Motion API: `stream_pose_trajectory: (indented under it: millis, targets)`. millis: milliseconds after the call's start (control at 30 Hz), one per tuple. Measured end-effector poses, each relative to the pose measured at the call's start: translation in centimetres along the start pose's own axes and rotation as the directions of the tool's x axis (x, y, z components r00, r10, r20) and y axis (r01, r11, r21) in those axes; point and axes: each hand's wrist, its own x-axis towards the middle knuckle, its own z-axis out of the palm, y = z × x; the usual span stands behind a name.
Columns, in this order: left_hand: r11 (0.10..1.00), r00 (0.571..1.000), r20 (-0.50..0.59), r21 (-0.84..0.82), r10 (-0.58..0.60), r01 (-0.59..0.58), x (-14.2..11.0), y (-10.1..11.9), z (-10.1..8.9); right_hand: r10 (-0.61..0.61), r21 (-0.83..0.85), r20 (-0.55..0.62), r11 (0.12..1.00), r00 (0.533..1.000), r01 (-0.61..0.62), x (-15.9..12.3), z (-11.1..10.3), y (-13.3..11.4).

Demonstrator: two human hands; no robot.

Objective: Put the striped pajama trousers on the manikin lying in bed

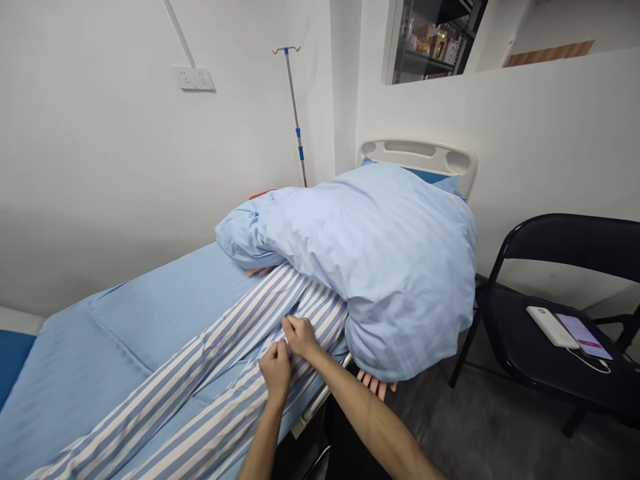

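The left hand (275,369) and right hand (300,337) are close together, fingertips nearly meeting over a fold of the blue-and-white striped pyjamas (240,360); both seem to pinch the cloth, though the fingers hide exactly what they grip, and no button or tie can be made out. The striped pyjamas lie along the near half of a hospital bed, on a plain blue sheet (160,313), and they appear to clothe someone lying there; just above the hands, a narrow dark gap (293,310) shows between two striped edges, so that stretch of cloth stands open; below the hands, the folds hide whether the edges meet. A pale blue quilt (380,267) is heaped over the far half of the bed, covering the upper body and head of the lying person; that person's fingers (259,271) show at one side of the quilt, and the other hand's fingers (375,383) hang past the metal bed rail (320,393); the quilt has not been drawn back. Beyond it stand a cream headboard (417,157) and an IV pole (295,113); on a black folding chair (560,247) lie a white power bank (550,327) and a lit phone (585,337), joined by a white cable (590,363).
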Motion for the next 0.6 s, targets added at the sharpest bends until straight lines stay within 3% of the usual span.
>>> stream_pose_trajectory:
  millis: [100,233,300,467,600]
  targets:
    - [0.992,0.999,-0.027,-0.12,-0.044,0.04,2.1,2.3,0.7,-0.011,0.077,-0.036,0.997,0.999,0.014,0.9,-1.3,-0.7]
    - [0.973,0.999,-0.04,-0.231,0.004,-0.013,4.5,6.1,2.3,-0.077,0.087,-0.081,0.993,0.994,0.084,2.1,-4.3,-1.7]
    - [0.964,0.999,-0.03,-0.264,0.027,-0.033,4.7,6.8,3.3,-0.081,0.06,-0.108,0.994,0.991,0.088,2.1,-5.2,-1.2]
    - [0.995,0.982,0.161,-0.044,0.099,-0.093,3.6,4.1,5.1,-0.054,-0.085,-0.091,0.995,0.994,0.047,1.2,-4.9,1.9]
    - [0.995,0.968,0.23,-0.035,0.098,-0.093,3.4,2.8,5.2,-0.065,-0.102,-0.059,0.993,0.996,0.059,1.5,-5.0,1.7]
